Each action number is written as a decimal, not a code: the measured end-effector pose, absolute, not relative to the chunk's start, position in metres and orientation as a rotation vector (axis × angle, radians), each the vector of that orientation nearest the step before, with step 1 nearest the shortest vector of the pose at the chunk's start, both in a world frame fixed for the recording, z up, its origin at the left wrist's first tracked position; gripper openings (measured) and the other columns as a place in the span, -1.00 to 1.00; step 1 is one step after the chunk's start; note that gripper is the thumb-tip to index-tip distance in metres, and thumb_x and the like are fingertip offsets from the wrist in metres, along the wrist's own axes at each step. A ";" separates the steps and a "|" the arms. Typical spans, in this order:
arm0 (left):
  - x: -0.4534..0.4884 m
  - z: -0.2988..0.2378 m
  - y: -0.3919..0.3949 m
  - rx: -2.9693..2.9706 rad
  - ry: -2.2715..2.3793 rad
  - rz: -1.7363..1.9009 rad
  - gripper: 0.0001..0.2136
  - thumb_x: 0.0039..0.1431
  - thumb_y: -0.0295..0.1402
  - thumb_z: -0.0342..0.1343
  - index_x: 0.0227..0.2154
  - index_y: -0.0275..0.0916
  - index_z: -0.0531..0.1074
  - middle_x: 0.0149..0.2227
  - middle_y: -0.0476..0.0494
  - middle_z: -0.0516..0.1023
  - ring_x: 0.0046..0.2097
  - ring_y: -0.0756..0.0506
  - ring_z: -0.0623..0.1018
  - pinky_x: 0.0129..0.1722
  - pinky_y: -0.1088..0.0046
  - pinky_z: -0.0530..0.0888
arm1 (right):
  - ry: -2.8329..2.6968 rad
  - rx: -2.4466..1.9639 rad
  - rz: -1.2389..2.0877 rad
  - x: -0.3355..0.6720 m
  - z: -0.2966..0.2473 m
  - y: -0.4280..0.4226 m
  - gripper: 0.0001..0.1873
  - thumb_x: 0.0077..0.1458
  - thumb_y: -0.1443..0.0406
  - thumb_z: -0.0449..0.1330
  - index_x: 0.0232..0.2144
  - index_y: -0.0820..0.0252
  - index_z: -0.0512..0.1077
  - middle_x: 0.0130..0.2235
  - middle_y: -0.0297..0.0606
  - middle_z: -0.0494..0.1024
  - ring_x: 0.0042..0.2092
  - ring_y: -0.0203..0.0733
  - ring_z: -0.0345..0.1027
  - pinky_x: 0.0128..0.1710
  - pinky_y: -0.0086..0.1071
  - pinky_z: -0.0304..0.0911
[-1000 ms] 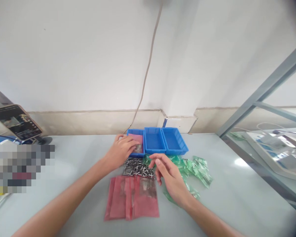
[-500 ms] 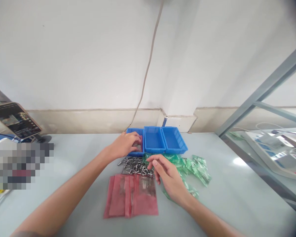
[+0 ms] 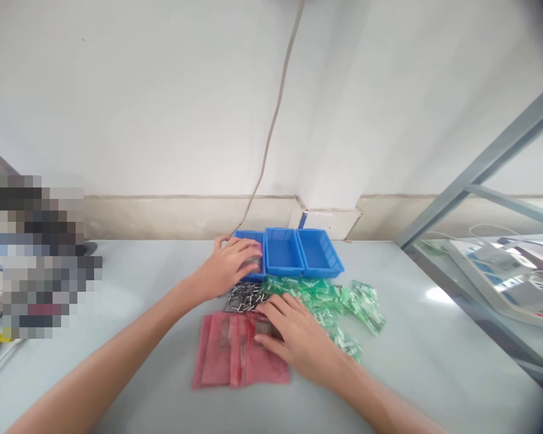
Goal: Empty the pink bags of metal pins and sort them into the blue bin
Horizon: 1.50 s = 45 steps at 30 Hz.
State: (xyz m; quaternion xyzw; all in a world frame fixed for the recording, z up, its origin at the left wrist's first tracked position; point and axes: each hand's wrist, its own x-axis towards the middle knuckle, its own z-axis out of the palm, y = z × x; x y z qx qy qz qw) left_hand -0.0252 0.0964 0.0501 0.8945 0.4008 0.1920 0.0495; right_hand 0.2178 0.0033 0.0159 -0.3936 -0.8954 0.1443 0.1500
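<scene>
My left hand [image 3: 226, 268] reaches into the leftmost of three joined blue bins [image 3: 250, 236], fingers lying stretched over a pink bag [image 3: 254, 263] inside it. My right hand [image 3: 294, 337] lies palm down with fingers spread on the top right of a stack of pink bags [image 3: 226, 355] in front of me. A pile of small metal pins [image 3: 243, 296] sits between the bags and the bins. Green plastic bags [image 3: 344, 298] are heaped to the right of the pins, beside my right hand.
The middle bin [image 3: 283, 253] and right bin [image 3: 320, 253] show only their blue floors. A cable [image 3: 271, 132] runs down the wall to the bins. A grey metal frame [image 3: 479, 175] and a shelf of parts stand at the right; blurred items sit at the left.
My right hand dropped from above the pins onto the pink bag stack. My left hand stayed at the left bin, fingers shifting further over the bag inside.
</scene>
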 end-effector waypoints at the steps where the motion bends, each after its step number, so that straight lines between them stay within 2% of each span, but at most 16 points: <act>1: -0.026 0.049 0.087 2.755 1.182 0.670 -0.78 0.60 -0.30 0.00 0.09 -0.06 0.52 0.27 -0.13 0.54 0.27 -0.22 0.48 0.28 0.08 0.19 | -2.574 -1.141 0.388 0.218 0.016 0.003 -0.64 0.36 0.16 0.37 0.12 0.10 0.45 0.02 -0.17 0.58 0.01 0.13 0.41 0.03 -0.03 0.34; 5: -0.033 0.032 0.052 2.800 1.069 0.967 -0.81 0.59 -0.39 0.00 0.05 -0.13 0.51 0.08 -0.17 0.61 0.08 -0.16 0.57 0.12 0.19 0.32 | -2.568 -1.138 0.381 0.218 0.016 0.002 -0.50 0.27 0.09 0.44 0.14 0.08 0.43 0.03 -0.18 0.57 0.01 0.13 0.40 0.03 -0.02 0.33; 8: -0.039 0.015 0.034 2.773 1.012 1.032 -0.85 0.56 -0.43 0.04 0.01 -0.17 0.50 -0.04 -0.14 0.63 -0.02 -0.15 0.59 0.00 0.25 0.38 | -2.576 -1.097 0.425 0.218 0.016 0.002 -0.39 0.19 -0.01 0.48 0.16 0.07 0.43 0.03 -0.16 0.57 0.01 0.15 0.40 0.03 0.01 0.34; 12: -0.042 0.004 0.027 2.643 1.094 1.073 -0.84 0.55 -0.44 0.05 0.03 -0.15 0.50 -0.04 -0.14 0.63 -0.08 -0.13 0.57 -0.01 0.25 0.43 | -2.539 -1.108 0.554 0.219 0.016 0.002 -0.40 0.22 -0.07 0.43 0.17 0.03 0.43 0.01 -0.15 0.55 0.02 0.18 0.37 0.04 0.04 0.35; 16: -0.039 0.003 0.028 2.589 1.084 1.123 -0.82 0.55 -0.44 0.05 0.06 -0.15 0.50 -0.02 -0.16 0.63 -0.04 -0.14 0.60 0.04 0.24 0.46 | -2.425 -1.132 0.748 0.222 0.013 0.003 -0.45 0.22 0.09 0.48 0.17 -0.04 0.42 0.04 -0.20 0.50 0.07 0.14 0.38 0.11 -0.01 0.36; 19: -0.037 0.001 0.027 2.593 1.067 1.149 -0.81 0.54 -0.44 0.06 0.08 -0.14 0.50 -0.01 -0.16 0.63 -0.01 -0.14 0.61 0.05 0.25 0.49 | -2.316 -1.152 0.925 0.224 0.013 0.005 -0.45 0.27 0.29 0.43 0.23 -0.09 0.38 0.08 -0.25 0.44 0.03 0.01 0.44 0.08 -0.15 0.38; 22: -0.036 -0.002 0.025 2.622 1.055 1.147 -0.78 0.54 -0.45 0.07 0.13 -0.12 0.48 0.00 -0.16 0.63 -0.02 -0.13 0.61 0.05 0.25 0.51 | -2.163 -1.161 1.014 0.224 0.014 0.008 -0.44 0.27 0.35 0.38 0.25 -0.12 0.39 0.11 -0.25 0.41 0.08 -0.03 0.43 0.12 -0.19 0.36; 25: -0.035 -0.002 0.022 2.680 1.038 1.093 -0.67 0.53 -0.50 0.07 0.24 -0.10 0.42 0.06 -0.19 0.59 0.04 -0.15 0.60 0.09 0.23 0.51 | -1.970 -1.151 1.049 0.223 0.017 0.011 -0.47 0.23 0.31 0.43 0.20 -0.08 0.44 0.10 -0.25 0.44 0.15 0.01 0.38 0.19 -0.16 0.31; 29: -0.031 -0.001 0.016 2.718 0.980 1.081 -0.56 0.48 -0.54 0.09 0.33 -0.06 0.34 0.16 -0.25 0.52 0.16 -0.18 0.55 0.15 0.20 0.52 | -1.757 -1.101 1.167 0.222 0.018 0.015 -0.46 0.17 0.19 0.48 0.16 -0.02 0.47 0.13 -0.22 0.50 0.15 0.04 0.39 0.18 -0.14 0.33; 31: -0.028 0.000 0.012 2.711 0.961 1.112 -0.58 0.47 -0.53 0.11 0.29 -0.05 0.37 0.18 -0.26 0.50 0.16 -0.18 0.54 0.15 0.20 0.53 | -1.699 -1.074 1.237 0.221 0.016 0.016 -0.42 0.13 0.12 0.51 0.15 -0.01 0.47 0.15 -0.20 0.51 0.13 0.05 0.41 0.15 -0.14 0.37; 36: -0.026 0.005 0.006 2.687 0.905 1.182 -0.77 0.43 -0.52 0.17 0.04 -0.10 0.50 0.14 -0.24 0.53 0.09 -0.19 0.55 0.09 0.19 0.53 | -1.658 -1.020 1.372 0.220 0.013 0.012 -0.25 0.05 -0.05 0.54 0.21 -0.05 0.45 0.25 -0.16 0.43 0.08 0.05 0.44 0.07 -0.15 0.43; 38: -0.026 0.008 0.006 2.648 0.911 1.227 -0.79 0.43 -0.54 0.13 -0.01 -0.11 0.50 0.10 -0.22 0.57 0.05 -0.17 0.56 0.05 0.21 0.53 | -1.691 -0.981 1.381 0.221 0.016 0.010 -0.27 0.14 -0.15 0.44 0.25 -0.09 0.43 0.26 -0.15 0.42 0.02 0.02 0.44 0.03 -0.15 0.45; 41: -0.025 0.012 0.007 2.547 0.913 1.284 -0.85 0.48 -0.51 0.11 -0.05 -0.12 0.50 0.02 -0.19 0.63 0.01 -0.17 0.58 0.04 0.21 0.52 | -1.761 -0.942 1.302 0.223 0.021 0.008 -0.43 0.39 -0.22 0.11 0.21 -0.10 0.48 0.15 -0.14 0.46 -0.08 -0.02 0.41 0.03 -0.13 0.41; 43: -0.025 0.013 0.008 2.450 0.939 1.316 -0.92 0.49 -0.44 0.15 -0.07 -0.13 0.50 -0.04 -0.17 0.64 -0.01 -0.16 0.58 0.03 0.23 0.52 | -1.786 -0.939 1.240 0.223 0.023 0.006 -0.43 0.49 -0.18 -0.07 0.18 -0.09 0.51 0.09 -0.14 0.49 -0.04 0.01 0.41 0.09 -0.11 0.37; 45: -0.024 0.013 0.008 2.352 1.013 1.331 -0.98 0.48 -0.38 0.20 -0.10 -0.15 0.50 -0.09 -0.14 0.63 -0.06 -0.15 0.57 0.00 0.26 0.53 | -1.799 -0.924 1.190 0.222 0.024 0.006 -0.37 0.50 -0.19 -0.15 0.18 -0.08 0.52 0.06 -0.13 0.50 -0.01 0.04 0.40 0.08 -0.11 0.35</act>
